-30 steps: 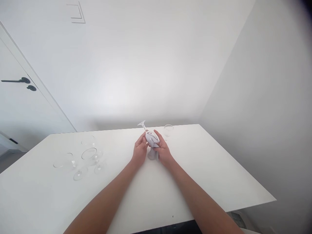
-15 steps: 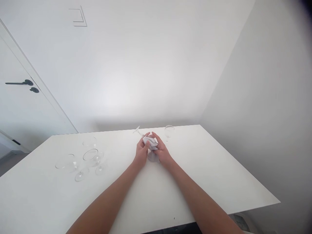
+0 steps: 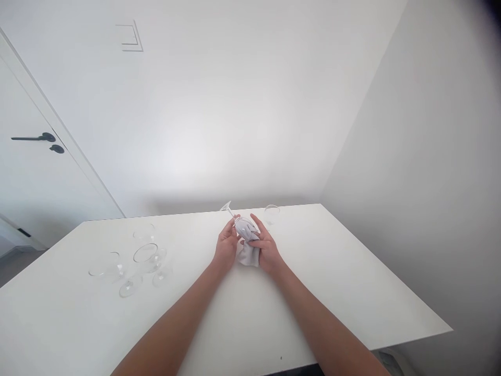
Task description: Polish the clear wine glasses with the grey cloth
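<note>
Between my hands is a stemmed wine glass, tilted with its foot pointing up and to the left, away from me. My left hand is closed around the left side of its bowl. A light grey cloth is bunched inside the bowl and hangs below it. My right hand pinches the cloth at the bowl's mouth, its index finger stretched along the rim. Just beyond my right hand stands another clear glass, partly hidden by the fingers.
Several clear stemmed glasses stand on the left side of the white table. The table's far edge runs near a white wall. A door with a black handle is at the left.
The held glass has turned slightly and moved a little right. More of the cloth now shows inside the bowl and hanging below. My right hand has shifted right, fingers more spread.
</note>
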Available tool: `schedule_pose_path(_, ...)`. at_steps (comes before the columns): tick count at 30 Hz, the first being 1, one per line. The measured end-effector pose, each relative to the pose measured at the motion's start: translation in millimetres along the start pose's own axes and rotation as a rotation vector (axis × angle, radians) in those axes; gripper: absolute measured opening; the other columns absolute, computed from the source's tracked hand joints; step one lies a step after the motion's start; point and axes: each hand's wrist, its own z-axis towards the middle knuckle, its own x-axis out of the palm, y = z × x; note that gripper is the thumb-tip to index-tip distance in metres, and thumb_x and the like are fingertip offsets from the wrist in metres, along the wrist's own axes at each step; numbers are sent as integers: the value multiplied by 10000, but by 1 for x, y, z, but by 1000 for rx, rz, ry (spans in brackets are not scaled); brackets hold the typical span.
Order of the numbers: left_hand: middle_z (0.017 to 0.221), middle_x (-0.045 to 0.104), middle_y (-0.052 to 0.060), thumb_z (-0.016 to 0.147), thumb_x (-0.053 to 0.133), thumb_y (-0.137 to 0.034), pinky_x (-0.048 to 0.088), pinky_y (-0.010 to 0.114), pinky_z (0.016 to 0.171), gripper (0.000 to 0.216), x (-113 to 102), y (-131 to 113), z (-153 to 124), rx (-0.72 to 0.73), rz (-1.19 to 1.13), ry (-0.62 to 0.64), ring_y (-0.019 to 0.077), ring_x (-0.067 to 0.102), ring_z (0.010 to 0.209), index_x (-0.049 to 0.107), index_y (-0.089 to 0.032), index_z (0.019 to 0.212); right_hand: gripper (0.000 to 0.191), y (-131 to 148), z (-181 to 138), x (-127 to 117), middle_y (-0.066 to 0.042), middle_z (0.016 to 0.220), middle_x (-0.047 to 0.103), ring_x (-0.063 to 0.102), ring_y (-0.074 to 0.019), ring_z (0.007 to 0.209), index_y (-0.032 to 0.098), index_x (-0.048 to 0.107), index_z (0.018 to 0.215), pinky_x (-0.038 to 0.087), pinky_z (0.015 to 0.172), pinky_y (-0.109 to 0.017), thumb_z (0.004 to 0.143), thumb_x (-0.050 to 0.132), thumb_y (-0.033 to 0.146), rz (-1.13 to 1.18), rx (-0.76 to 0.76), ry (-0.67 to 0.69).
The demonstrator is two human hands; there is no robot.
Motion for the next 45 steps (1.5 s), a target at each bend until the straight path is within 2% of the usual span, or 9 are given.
schedule_pose_path(9,1246,731,64,859,890,-364,523,393,980,410,3,-8,-5,-55,-62,-9,232,684,1124,779,-283,1245,783,-1,-3,-1,-63,1234,753,705,-214,1072,301,596,1520,556,957,-342,812,929,336,-231,-226,-15)
schedule_pose_path(13,1050,693,52,861,867,-330,549,325,825,197,0,-13,-3,-136,-203,4,192,657,980,756,-220,981,738,-2,-2,-7,-30,1054,722,668,-186,912,285,611,1460,540,817,-310,815,946,413,-210,-292,-80)
schedule_pose_path(20,638,462,-28,836,790,-807,230,210,456,651,-7,-17,-7,-470,-157,346,70,377,489,646,-172,842,536,6,-6,-8,3,877,647,608,-159,756,258,634,1199,500,705,-302,817,941,475,-167,-369,-85)
schedule_pose_path(25,684,686,55,776,894,-733,417,244,467,676,-12,-17,-10,-501,91,620,149,626,475,747,-147,1079,513,10,-8,-5,36,817,617,544,-124,555,283,592,1233,468,560,-305,878,884,510,-173,-359,-95)
schedule_pose_path(28,667,675,41,827,893,-658,456,247,473,615,-7,-21,-12,-456,99,533,148,641,464,783,-138,1136,457,9,-9,-2,0,930,676,601,-144,649,304,590,1318,514,623,-321,981,761,561,-247,-394,-199)
schedule_pose_path(32,652,602,-10,876,880,-601,464,252,473,582,4,-23,-15,-414,98,413,64,465,413,798,-135,1214,293,5,-9,-3,-85,1206,767,729,-264,1097,310,640,1263,579,939,-447,1046,670,504,-541,-608,-455)
schedule_pose_path(36,656,588,-15,875,895,-565,527,282,528,461,9,-18,-17,-329,150,319,58,448,440,795,-143,1033,100,7,-6,-10,-70,1382,776,633,-321,1448,311,753,1059,260,1344,-618,1018,666,285,-886,-856,-175)
schedule_pose_path(40,619,529,-32,858,901,-584,509,270,511,485,10,-17,-19,-255,167,295,56,444,443,698,-149,795,177,15,-5,-13,-53,1331,799,591,-340,1487,308,806,954,199,1364,-634,1012,646,261,-1017,-868,97)
schedule_pose_path(45,577,480,-80,880,872,-611,544,295,524,606,8,-15,-20,-314,175,410,55,381,414,757,-132,1233,396,20,-11,-9,-82,1285,762,698,-277,1129,299,726,1392,544,1047,-474,1056,634,488,-700,-577,-117)
